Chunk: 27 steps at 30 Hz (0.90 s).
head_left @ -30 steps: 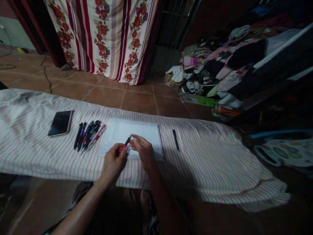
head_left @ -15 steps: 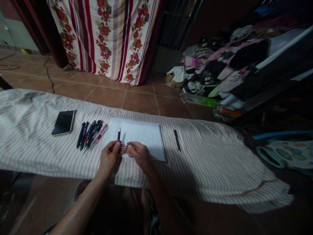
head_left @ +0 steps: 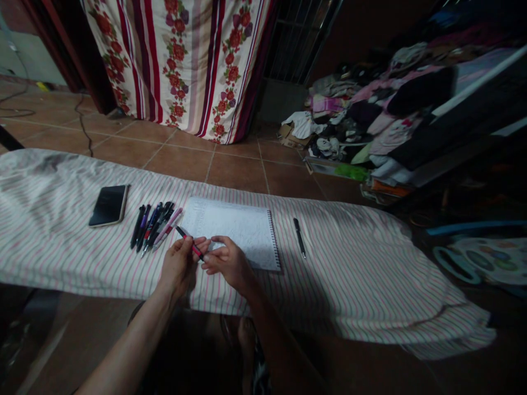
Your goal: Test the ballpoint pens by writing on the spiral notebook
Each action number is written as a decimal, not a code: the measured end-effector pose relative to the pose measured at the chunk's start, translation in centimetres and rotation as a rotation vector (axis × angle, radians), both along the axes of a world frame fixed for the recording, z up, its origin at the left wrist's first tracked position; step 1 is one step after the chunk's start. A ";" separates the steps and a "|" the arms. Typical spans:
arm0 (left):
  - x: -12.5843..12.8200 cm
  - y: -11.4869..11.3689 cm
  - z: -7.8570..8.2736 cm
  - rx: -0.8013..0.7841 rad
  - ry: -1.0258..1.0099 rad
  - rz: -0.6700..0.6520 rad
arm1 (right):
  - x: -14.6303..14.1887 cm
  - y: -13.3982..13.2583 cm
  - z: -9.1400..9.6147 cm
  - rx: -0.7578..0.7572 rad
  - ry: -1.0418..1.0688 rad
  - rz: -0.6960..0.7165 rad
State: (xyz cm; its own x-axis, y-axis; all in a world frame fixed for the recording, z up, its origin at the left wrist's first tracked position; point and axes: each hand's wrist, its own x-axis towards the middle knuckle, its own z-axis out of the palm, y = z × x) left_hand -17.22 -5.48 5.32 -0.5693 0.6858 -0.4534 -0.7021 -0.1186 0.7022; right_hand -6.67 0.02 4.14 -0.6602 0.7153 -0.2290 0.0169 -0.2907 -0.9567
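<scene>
Head view. Notebook (head_left: pixel 234 220), spiral binding at its right edge, on the cloth-covered table (head_left: pixel 370 274). Red-and-black pen (head_left: pixel 196 251): slanted above the notebook's near left part. Left hand (head_left: pixel 178 263): pinching this pen, seemingly to steady it. Right hand (head_left: pixel 229 264): over the notebook's near edge, fingers loosely curled at the pen's lower end; whether they grip it cannot be told. Pen cluster (head_left: pixel 149 226): left of the notebook, bunched, perhaps for easy reach. Black pen (head_left: pixel 300 239): right of the notebook, apparently set apart from the cluster. Dark-screened device (head_left: pixel 108 205): farther left of the notebook, likely to leave working room.
</scene>
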 end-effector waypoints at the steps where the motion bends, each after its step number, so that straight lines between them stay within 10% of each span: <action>1: -0.1 0.0 -0.1 0.009 -0.022 0.001 | 0.0 0.0 0.0 0.009 0.016 -0.002; 27: -0.9 -0.2 0.1 0.063 -0.295 -0.228 | -0.4 -1.4 1.4 -0.097 0.234 0.093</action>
State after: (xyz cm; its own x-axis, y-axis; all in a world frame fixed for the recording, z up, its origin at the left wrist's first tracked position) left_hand -18.16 -5.71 5.40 -0.2505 0.8116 -0.5278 -0.8863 0.0270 0.4622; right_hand -7.11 -1.37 5.58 -0.7649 0.6316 -0.1268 -0.1710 -0.3889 -0.9053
